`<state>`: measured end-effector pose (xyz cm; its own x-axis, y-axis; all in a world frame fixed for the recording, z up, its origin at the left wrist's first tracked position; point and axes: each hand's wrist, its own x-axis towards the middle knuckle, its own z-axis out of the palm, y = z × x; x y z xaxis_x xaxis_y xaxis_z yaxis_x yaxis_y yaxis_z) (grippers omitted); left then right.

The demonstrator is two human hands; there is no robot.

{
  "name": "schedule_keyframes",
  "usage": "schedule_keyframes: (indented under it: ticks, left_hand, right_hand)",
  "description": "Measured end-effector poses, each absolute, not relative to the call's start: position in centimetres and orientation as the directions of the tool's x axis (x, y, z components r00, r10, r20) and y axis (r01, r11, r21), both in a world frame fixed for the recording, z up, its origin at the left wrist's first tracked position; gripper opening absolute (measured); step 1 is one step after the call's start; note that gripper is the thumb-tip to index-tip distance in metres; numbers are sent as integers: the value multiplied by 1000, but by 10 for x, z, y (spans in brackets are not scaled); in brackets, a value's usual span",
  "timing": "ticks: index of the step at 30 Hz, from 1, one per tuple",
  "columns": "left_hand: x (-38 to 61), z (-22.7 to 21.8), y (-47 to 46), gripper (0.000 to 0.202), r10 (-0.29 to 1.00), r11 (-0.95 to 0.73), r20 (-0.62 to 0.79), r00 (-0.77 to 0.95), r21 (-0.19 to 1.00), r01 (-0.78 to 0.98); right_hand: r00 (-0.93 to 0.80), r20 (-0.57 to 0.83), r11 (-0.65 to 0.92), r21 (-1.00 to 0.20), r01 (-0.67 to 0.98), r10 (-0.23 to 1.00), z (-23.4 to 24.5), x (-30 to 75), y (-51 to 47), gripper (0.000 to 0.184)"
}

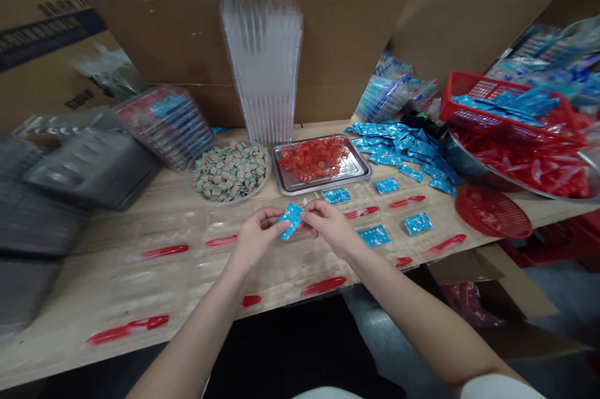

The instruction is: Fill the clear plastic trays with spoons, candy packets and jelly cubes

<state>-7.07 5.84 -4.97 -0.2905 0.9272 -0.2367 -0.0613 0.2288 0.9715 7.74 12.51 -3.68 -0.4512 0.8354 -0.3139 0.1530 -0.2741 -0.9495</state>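
Two bare hands work above the surface: the left hand (255, 237) and the right hand (330, 227) both pinch one small blue sachet (289, 221) between them. Under them lies a pale wooden surface (47, 355). Ahead of the hands sit a steel tray (319, 184) of red pieces and a round dish of striped sweets (230, 171). Brown cardboard sheets (319, 30) close off the room behind. Left of the hands, stacked dark trays (79, 174) blur past reading; far right, a red plastic basket (492, 117) is partly hidden.
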Motion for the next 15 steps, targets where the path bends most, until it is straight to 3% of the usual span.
schedule_keyframes:
  ticks: [2,4,6,8,11,13,15]
  left_hand:
    - [-87,-52,74,36,942,198,-167,-291,977,80]
    - [-97,-54,91,29,956,167,-112,-273,968,187]
    - [-100,-55,105,16,968,139,-68,-242,947,289]
    - [-97,-55,112,7,978,95,-10,-208,909,405]
    - [-92,-58,113,5,986,22,69,-153,850,527]
    - [-92,-61,112,5,987,-20,113,-115,793,610]
    - [-92,-64,112,9,985,-71,163,-50,656,751]
  right_hand:
    - [-452,-288,-181,-947,265,844,-40,70,133,10]
    - [-444,-195,21,-900,436,874,-43,73,140,13]
    - [-401,-30,243,-753,611,916,-44,93,146,17]
    - [-337,150,359,-580,732,929,-45,131,146,18]
    - [-235,281,338,-410,847,930,-49,200,133,15]
    - [-213,282,306,-341,889,935,-57,232,120,14]
    - [-222,259,300,-319,899,940,-66,247,108,13]
